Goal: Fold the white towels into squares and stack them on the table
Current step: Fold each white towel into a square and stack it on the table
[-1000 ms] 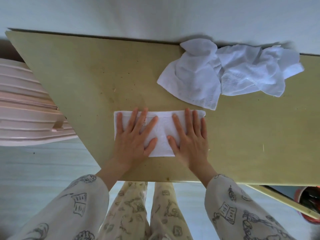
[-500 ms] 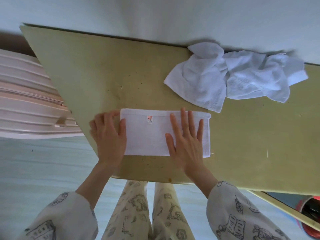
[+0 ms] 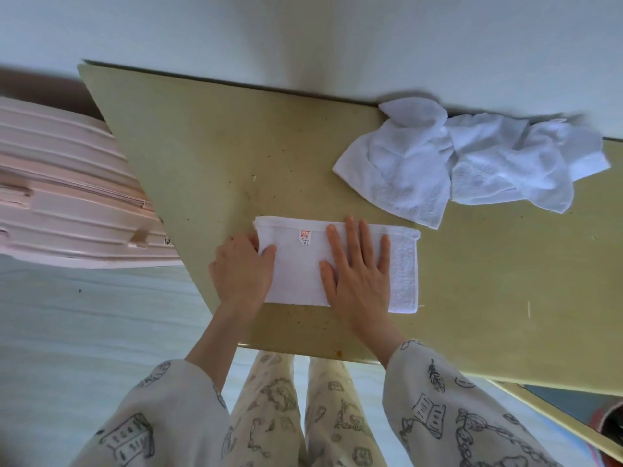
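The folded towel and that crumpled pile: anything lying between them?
Nothing; the head view shows only bare table between the folded towel and crumpled pile.

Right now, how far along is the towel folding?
Early on. Done: one towel lies folded into a flat rectangle, not yet a square. In hand: the left hand grips its left edge while the right hand presses flat on it, likely for the next fold. Left: a crumpled heap of towels waits at the table's far side, and no stack shows yet.
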